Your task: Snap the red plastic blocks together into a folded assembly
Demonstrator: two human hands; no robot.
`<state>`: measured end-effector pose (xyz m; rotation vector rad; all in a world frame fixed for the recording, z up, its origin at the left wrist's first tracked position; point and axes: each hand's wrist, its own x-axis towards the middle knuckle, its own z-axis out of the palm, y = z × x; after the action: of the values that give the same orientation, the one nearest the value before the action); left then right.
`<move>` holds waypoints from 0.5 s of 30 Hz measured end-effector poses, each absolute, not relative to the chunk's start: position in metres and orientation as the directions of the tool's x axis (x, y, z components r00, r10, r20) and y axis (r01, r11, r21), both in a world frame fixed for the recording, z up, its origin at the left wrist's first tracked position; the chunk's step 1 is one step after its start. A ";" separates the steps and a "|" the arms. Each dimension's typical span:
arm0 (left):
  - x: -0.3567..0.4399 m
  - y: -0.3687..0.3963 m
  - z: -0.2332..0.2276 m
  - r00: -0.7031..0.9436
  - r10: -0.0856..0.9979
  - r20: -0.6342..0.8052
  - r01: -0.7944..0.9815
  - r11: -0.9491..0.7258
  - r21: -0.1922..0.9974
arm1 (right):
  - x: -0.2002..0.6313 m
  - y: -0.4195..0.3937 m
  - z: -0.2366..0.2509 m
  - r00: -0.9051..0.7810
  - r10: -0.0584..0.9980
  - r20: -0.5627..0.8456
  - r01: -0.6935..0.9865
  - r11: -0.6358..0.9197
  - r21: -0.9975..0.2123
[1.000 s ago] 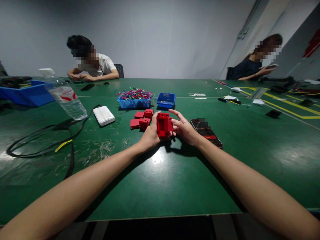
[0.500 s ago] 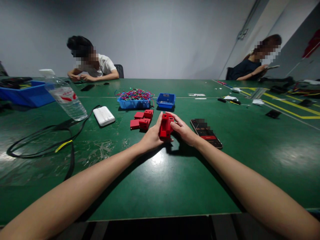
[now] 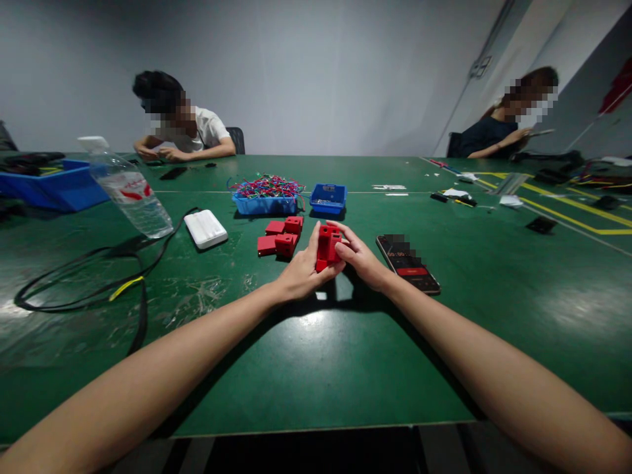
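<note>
Your left hand cups the red plastic housing from the near side, thumb up along its left face, while your right hand closes its fingers on the right face; both hands grip it just above the green table, in front of you at the middle. Keep the housing upright and pinched from both sides so it cannot twist, and let your wrists rest low for steadiness. I judge the grip secure, though the far face is hidden from view.

Just left of it lie more red housings in a small cluster. Beyond them stand a blue tray of coloured wires and a smaller blue bin. A smartphone lies just right of your right hand. Further left are a white case, a tilted water bottle and a looped black cable. Two other people sit at the far side, against a plain grey wall.
</note>
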<state>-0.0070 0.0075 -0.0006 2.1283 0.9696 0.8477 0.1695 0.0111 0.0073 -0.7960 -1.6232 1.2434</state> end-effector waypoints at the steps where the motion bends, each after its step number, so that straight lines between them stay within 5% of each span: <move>1: -0.007 0.008 -0.001 0.516 0.809 0.283 0.391 -0.516 0.762 | 0.169 0.010 0.008 -0.370 0.887 0.277 -0.041 0.283 -0.958; 15: -0.003 0.010 -0.002 0.481 0.830 0.284 0.400 -0.496 0.771 | 0.171 0.013 0.004 -0.375 0.888 0.265 -0.141 0.227 -0.963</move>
<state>-0.0035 0.0103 -0.0025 2.0955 1.0119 0.8760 0.1709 0.0130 0.0038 -0.7313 -1.5301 1.3342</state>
